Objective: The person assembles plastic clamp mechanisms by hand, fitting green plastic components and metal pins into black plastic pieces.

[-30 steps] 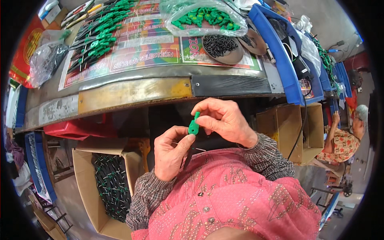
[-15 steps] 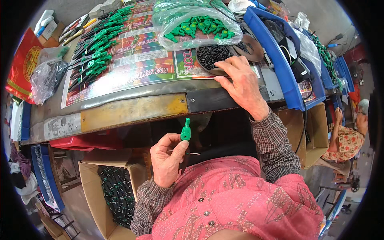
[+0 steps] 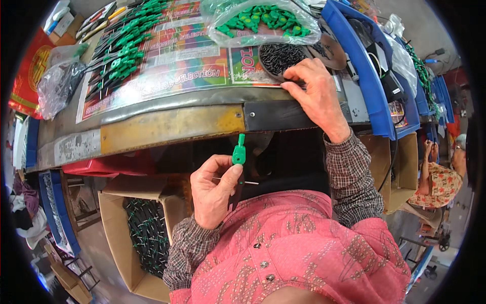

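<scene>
The green piece (image 3: 239,151) is clamped between thumb and fingers of the left hand (image 3: 213,191), its ribbed end pointed toward the table (image 3: 172,123). The right hand (image 3: 319,100) is held beside a dish (image 3: 272,75) of small black parts (image 3: 281,55), thumb and index fingertip near each other; whether anything is pinched there cannot be told.

A table (image 3: 172,123) with a worn metal front edge carries colourful printed sheets (image 3: 195,76). At its left stand a red bag (image 3: 29,76) with a gold emblem and, just beside it, a crumpled clear plastic bag (image 3: 56,88). Slim tools (image 3: 104,25), some yellow, lie at the far left. On the right, a long blue tray (image 3: 362,76) holds black electrical items. A cardboard box (image 3: 402,169) stands below the tray. Under the table's left side is something red and plastic (image 3: 116,164). Farther right sits another person (image 3: 438,185) in a patterned orange top.
</scene>
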